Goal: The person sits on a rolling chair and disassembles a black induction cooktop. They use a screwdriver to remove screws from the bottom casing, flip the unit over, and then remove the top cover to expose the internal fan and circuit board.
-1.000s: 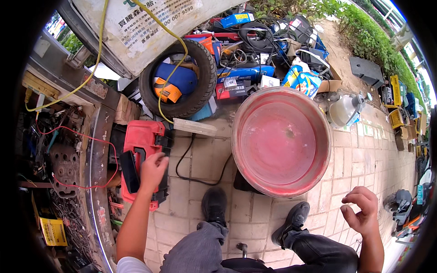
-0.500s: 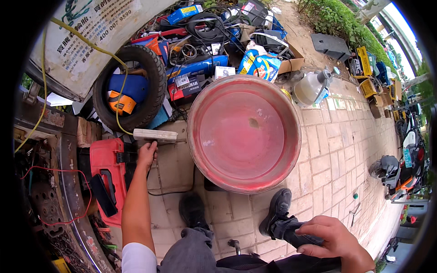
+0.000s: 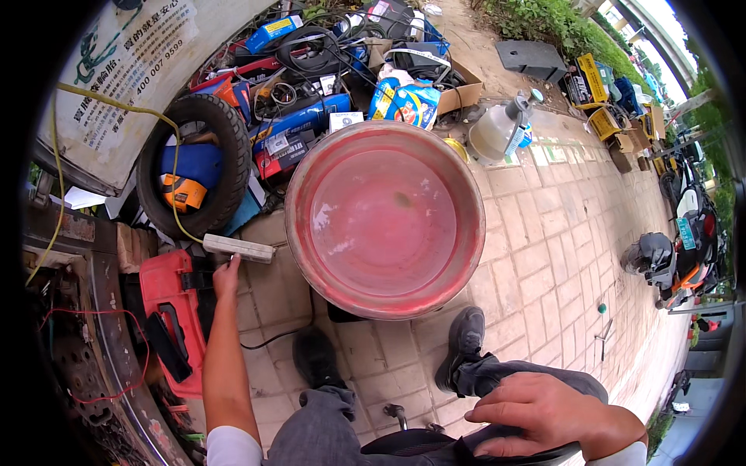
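Observation:
Out to the left, my left hand point(image 3: 227, 276) is closed on the near edge of a whitish power strip point(image 3: 238, 248), which has a yellow cable point(image 3: 177, 151) running to it; the fingertips are partly hidden. My right hand point(image 3: 528, 415) lies over my right thigh point(image 3: 571, 383), fingers stretched out and holding nothing. Between the two, in front of my feet, stands a round red basin point(image 3: 385, 307) with a worn rim, holding water. A black cord point(image 3: 276, 342) lies on the paving between the power strip and the basin.
Beside my left forearm lies a red tool case point(image 3: 190, 318). A tyre point(image 3: 233, 186) leans near a pile of boxes and cables point(image 3: 311, 85). A pump spray bottle point(image 3: 497, 132) stands beyond the basin. At far right is a parked scooter point(image 3: 684, 241) on the brick paving point(image 3: 536, 272).
The whole view has shifted slightly. The power strip, held by my left hand, now sits at a tilt. My right hand has come down flatter over my thigh, its fingers straighter.

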The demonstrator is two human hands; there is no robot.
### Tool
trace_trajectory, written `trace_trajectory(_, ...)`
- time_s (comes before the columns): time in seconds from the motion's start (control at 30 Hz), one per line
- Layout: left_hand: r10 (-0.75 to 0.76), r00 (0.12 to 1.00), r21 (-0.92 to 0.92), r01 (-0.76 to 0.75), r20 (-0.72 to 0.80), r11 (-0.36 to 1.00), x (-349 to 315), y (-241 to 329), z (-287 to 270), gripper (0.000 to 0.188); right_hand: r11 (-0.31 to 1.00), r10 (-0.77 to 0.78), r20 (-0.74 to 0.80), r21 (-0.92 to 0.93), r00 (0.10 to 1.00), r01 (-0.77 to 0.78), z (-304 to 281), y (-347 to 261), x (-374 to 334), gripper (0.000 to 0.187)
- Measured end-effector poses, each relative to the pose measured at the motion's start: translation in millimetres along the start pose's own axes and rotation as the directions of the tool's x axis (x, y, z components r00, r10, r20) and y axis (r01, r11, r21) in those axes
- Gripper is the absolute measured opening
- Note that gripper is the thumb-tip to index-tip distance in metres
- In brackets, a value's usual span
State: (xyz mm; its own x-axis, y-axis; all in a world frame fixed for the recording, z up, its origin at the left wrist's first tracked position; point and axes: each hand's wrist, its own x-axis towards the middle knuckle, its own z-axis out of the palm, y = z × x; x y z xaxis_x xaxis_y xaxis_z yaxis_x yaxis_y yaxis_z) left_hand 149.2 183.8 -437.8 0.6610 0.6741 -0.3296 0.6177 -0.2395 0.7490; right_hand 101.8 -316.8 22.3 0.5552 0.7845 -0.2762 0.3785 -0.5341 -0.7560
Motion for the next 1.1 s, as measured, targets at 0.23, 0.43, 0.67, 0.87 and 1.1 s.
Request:
trace_trajectory(0.23, 0.266, 0.96, 0.468, -0.198, -0.084, 0.861, -59.3, 36.1, -29.4, 0.08, 0.993, 0.09, -0.263, 0.098, 0.96, -0.067, -40.8, 29.8, -24.3, 0.028)
trace_trajectory(0.43, 0.178, 0.936, -0.274, -0.094, 0.302, 0.957, -83.2, 111.7, -21.0, 0.041, 0.813, 0.582, -0.567, 0.389, 0.582, -0.434, -67.2, 197.3, -3.7, 0.03)
trace_trajectory(0.67, -0.012, 0.881, -0.13, 0.084, 0.473, 0.988, -74.9, 224.2, 24.2, 0.046, 0.734, 0.677, -0.558, 0.561, 0.48, -0.383, -30.9, 354.0, 66.7, 0.045)
trace_trajectory(0.87, 0.106, 0.914, -0.01, -0.111, 0.391, 0.994, -44.2, 229.4, 49.5, 0.039, 0.617, 0.718, -0.493, 0.777, 0.492, -0.122, -4.9, 366.2, 109.1, 0.045)
trace_trajectory(1.1, 0.221, 0.898, -0.019, -0.231, 0.38, 0.973, -38.5, 220.5, 65.8, 0.04, 0.695, 0.711, -0.621, 0.692, 0.331, -0.194, -2.3, 381.3, 122.9, 0.046)
